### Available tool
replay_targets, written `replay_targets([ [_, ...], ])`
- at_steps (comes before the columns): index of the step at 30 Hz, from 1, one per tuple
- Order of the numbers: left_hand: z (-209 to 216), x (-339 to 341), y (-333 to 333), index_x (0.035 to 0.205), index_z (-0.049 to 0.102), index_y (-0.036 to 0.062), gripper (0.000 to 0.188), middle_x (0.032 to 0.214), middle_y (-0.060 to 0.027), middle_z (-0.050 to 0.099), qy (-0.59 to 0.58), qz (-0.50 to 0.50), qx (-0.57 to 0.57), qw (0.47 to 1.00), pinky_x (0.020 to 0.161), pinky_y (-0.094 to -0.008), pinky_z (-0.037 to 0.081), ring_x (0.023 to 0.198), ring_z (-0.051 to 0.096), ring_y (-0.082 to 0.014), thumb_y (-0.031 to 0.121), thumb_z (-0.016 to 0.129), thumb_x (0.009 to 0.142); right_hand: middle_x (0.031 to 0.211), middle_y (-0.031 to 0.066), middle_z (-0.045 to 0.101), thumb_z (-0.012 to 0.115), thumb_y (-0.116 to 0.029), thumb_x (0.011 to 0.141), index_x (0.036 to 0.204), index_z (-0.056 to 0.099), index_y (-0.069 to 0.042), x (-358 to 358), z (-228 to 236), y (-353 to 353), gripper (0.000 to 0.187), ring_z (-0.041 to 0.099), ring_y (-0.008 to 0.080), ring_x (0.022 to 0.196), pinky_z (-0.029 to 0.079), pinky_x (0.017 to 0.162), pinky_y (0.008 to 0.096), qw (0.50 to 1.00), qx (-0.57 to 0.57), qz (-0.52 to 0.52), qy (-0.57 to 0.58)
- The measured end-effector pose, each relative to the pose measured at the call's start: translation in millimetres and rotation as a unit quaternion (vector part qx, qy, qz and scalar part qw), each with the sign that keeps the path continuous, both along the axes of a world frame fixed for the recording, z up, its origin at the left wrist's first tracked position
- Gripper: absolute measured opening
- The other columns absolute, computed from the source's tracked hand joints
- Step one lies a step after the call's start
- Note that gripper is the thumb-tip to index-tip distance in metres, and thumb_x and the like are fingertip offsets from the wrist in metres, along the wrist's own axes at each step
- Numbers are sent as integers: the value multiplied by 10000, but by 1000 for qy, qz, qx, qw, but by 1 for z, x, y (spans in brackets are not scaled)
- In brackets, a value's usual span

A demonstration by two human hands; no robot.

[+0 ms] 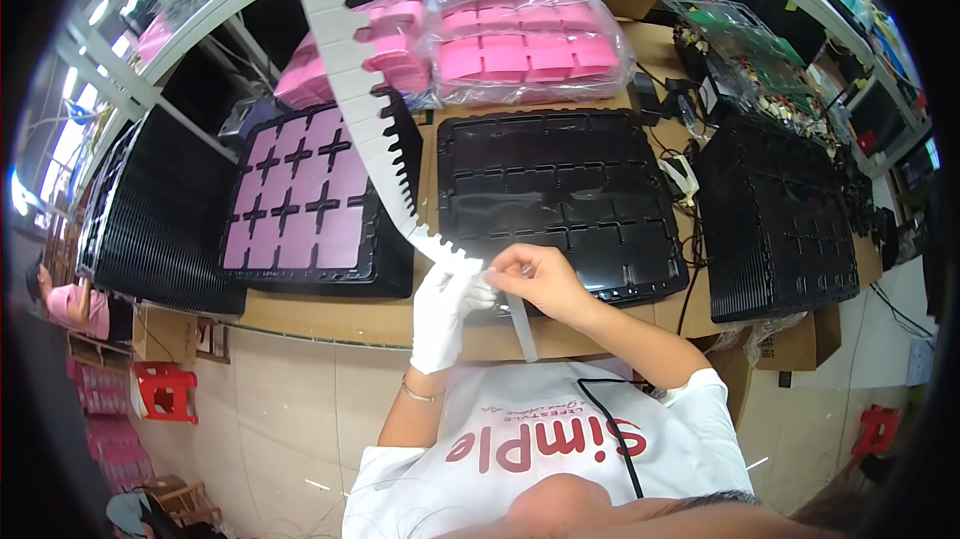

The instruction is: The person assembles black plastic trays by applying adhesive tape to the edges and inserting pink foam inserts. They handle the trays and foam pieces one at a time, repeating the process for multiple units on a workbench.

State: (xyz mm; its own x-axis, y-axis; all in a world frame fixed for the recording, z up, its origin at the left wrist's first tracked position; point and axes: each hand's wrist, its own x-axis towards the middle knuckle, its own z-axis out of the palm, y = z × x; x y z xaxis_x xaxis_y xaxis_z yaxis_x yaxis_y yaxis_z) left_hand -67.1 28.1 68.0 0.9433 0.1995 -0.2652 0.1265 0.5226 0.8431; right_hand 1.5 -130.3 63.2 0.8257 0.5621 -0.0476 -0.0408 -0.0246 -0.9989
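My left hand (447, 314), in a white glove, is closed around the lower end of a long white strip (360, 119) with a row of notches along its right edge. The strip rises from the glove, curving up past the shelf. My bare right hand (545, 282) has thumb and forefinger pinched together beside the gloved fingertips; what lies between them is too small to tell. A narrow translucent tail (522, 331) hangs down below both hands. Just beyond them a black plastic tray (560, 184) with several compartments lies on the table.
Black trays with pink-purple pads (310, 189) stand at left, beside a tall tray stack (165, 219). Another tray stack (780, 224) is at right, near cables and circuit boards (750, 49). Bagged pink foam pieces (525, 44) lie at the back. A red stool (165, 392) stands on the floor.
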Motion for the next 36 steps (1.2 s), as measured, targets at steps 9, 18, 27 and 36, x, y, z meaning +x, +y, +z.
replay_targets([
  [9, -29, -16, 19, 1069, 638, -46, 186, 1079, -142, 656, -25, 62, 184, 981, 657, -266, 553, 729, 659, -141, 68, 625, 923, 687, 7, 509, 782, -36, 752, 840, 705, -47, -5, -12, 6, 117, 461, 87, 615, 380, 537, 257, 865, 12, -10, -501],
  [18, -21, -35, 59, 1306, 499, -75, 420, 998, -124, 695, 55, 53, 200, 977, 616, -235, 529, 686, 635, -122, 68, 605, 925, 737, 69, 582, 711, -131, 811, 837, 667, -49, 36, -14, 29, 97, 565, 200, 661, 462, 630, 329, 930, -161, 195, -268],
  [27, -29, -38, 55, 1172, 593, -38, 300, 983, -108, 704, 47, 20, 182, 982, 660, -253, 544, 703, 642, -128, 117, 638, 919, 780, 166, 640, 705, -138, 758, 774, 602, 10, 38, -9, 48, 182, 645, 321, 747, 506, 686, 406, 897, -267, 217, -278],
  [36, -32, -35, 49, 1158, 583, -49, 281, 994, -122, 703, 37, 24, 165, 985, 649, -256, 550, 732, 657, -141, 99, 622, 922, 774, 187, 639, 702, -116, 728, 750, 606, 19, 32, -21, 48, 167, 645, 350, 752, 509, 692, 422, 912, -252, 164, -280],
])
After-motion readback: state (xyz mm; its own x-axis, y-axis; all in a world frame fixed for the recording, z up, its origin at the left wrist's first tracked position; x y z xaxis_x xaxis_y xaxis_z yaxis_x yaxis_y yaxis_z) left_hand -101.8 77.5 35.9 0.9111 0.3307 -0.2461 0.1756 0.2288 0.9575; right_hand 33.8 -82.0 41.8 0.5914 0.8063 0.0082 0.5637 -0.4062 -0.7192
